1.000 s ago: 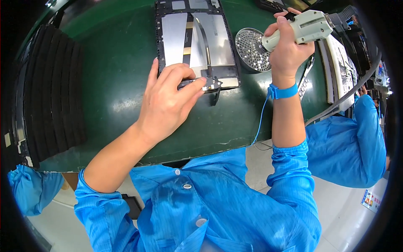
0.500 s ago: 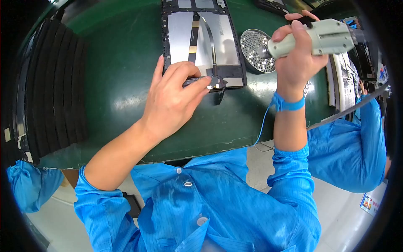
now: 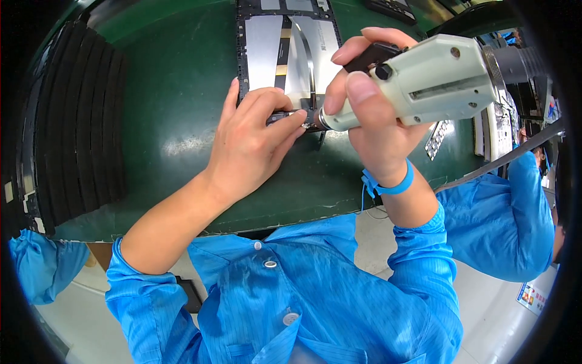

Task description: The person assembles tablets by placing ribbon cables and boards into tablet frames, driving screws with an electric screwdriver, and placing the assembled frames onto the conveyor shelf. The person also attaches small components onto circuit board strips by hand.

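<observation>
An open tablet chassis (image 3: 262, 51) with silver plates and a dark ribbon strip lies on the bench. My left hand (image 3: 251, 136) rests at its near edge, fingers curled and thumb pressed over a small dark part (image 3: 279, 117). A thin curved strip (image 3: 308, 51) stands up from the tablet. My right hand (image 3: 379, 118) is closed around a pale green electric screwdriver (image 3: 445, 82). The driver's tip meets the tablet's near edge, right beside my left thumb; the exact contact point is hidden. A blue wrist strap (image 3: 394, 185) circles my right wrist.
Black padded slabs (image 3: 79, 121) stand in a row at the left of the green bench (image 3: 176, 91). On the right lie a perforated metal strip (image 3: 438, 139) and stacked white pieces (image 3: 497, 130). A cable (image 3: 503, 161) runs past another person's blue sleeve (image 3: 527, 212).
My right hand has brought the screwdriver left and nearer, from the round bowl of screws to the tablet's near edge. The bowl is now hidden behind it. My left hand has stayed in place.
</observation>
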Tool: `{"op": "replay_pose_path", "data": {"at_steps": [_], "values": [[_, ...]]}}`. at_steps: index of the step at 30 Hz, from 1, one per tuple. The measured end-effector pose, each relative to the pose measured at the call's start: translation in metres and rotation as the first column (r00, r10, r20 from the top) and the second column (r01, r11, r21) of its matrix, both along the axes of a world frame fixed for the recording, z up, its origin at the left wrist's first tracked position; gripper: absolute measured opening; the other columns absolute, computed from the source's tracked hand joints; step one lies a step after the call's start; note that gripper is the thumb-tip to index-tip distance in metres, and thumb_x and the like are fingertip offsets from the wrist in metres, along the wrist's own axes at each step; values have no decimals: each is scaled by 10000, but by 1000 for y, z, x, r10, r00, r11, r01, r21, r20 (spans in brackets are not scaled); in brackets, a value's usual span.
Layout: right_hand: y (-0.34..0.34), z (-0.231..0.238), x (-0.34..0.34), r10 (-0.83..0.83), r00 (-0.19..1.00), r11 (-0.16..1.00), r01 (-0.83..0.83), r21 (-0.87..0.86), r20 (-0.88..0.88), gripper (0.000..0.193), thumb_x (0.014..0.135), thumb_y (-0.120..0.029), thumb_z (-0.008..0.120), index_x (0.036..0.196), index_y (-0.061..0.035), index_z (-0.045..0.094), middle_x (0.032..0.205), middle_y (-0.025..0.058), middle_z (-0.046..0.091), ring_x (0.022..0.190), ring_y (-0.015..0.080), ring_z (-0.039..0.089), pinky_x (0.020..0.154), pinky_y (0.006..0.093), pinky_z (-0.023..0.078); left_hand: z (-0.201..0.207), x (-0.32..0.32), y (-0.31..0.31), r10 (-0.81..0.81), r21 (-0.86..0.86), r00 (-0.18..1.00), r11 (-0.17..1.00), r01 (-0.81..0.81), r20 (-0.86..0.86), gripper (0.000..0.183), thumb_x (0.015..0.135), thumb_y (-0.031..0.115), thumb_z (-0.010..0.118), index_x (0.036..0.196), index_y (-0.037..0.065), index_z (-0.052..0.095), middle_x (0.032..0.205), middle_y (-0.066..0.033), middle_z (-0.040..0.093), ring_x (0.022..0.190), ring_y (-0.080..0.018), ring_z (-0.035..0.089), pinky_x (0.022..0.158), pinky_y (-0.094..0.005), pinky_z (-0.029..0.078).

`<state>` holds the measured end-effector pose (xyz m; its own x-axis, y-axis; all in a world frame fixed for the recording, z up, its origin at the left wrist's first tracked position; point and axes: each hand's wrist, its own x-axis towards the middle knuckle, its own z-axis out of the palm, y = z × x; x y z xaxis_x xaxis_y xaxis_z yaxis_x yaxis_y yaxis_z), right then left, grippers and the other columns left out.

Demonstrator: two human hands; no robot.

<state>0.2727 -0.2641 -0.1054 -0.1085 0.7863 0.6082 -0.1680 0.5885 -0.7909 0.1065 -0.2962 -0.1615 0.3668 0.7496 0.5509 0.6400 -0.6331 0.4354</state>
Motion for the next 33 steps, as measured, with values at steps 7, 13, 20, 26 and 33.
{"op": "replay_pose_path", "data": {"at_steps": [7, 13, 20, 26, 33], "values": [[-1, -2, -6, -60, 998, 998, 60, 22, 5, 399, 791, 7, 552, 1179, 50, 472, 921, 189, 587, 558, 176, 584, 509, 286, 489, 0, 1, 0, 3, -6, 1000, 1000, -2, 6, 237, 722, 78, 743, 952, 106, 692, 943, -34, 560, 979, -233, 578, 978, -621, 356], [-2, -3, -6, -75, 996, 997, 76, -27, 51, 389, 803, -7, 558, 1178, 44, 469, 915, 181, 582, 568, 176, 584, 520, 289, 492, -3, 0, 1, -22, -28, 999, 999, 22, 26, 230, 728, 79, 740, 951, 105, 690, 948, -30, 561, 984, -234, 578, 980, -626, 347], [20, 10, 29, -145, 987, 984, 151, 98, -71, 380, 842, -77, 538, 1178, 75, 446, 940, 208, 596, 535, 171, 577, 495, 307, 492, 3, 0, -1, 13, -19, 1000, 1000, -12, 12, 218, 702, 56, 750, 915, 85, 712, 954, -64, 596, 981, -275, 600, 970, -591, 373], [61, 1, 68, -409, 908, 900, 417, 129, -89, 326, 812, -3, 585, 1111, 95, 499, 874, 200, 627, 531, 189, 598, 486, 296, 482, 4, 1, 0, -3, -36, 1000, 999, 4, 16, 223, 711, 56, 749, 929, 84, 711, 960, -66, 600, 992, -282, 600, 971, -597, 372], [74, -9, 74, -421, 905, 901, 426, 86, -71, 310, 799, 11, 595, 1091, 87, 521, 856, 191, 636, 512, 195, 595, 482, 286, 474, 3, 0, 1, -4, -36, 1000, 999, 5, 26, 220, 714, 55, 748, 929, 79, 707, 956, -70, 602, 986, -279, 599, 968, -598, 375]]}}
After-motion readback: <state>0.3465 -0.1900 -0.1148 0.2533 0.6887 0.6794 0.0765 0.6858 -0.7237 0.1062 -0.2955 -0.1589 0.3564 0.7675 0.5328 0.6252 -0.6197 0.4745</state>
